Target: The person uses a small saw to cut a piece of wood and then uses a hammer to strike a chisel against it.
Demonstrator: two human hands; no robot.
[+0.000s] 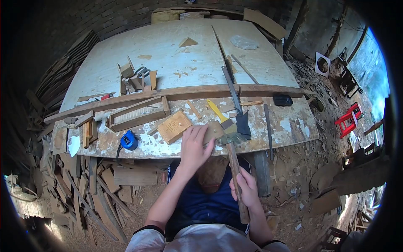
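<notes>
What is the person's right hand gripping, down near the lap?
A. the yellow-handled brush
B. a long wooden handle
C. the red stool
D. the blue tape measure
B: the right hand is closed around a long wooden handle that runs up to the table edge, while the blue tape measure lies untouched on the table.

On my worn white bench [168, 50] lay a blue tape measure [129, 140], a yellow-handled brush [221, 115], a long steel saw blade [231, 89] and a black stone [282, 100] (offcuts everywhere).

Right hand [247, 187] around hammer handle [237, 180]
</notes>
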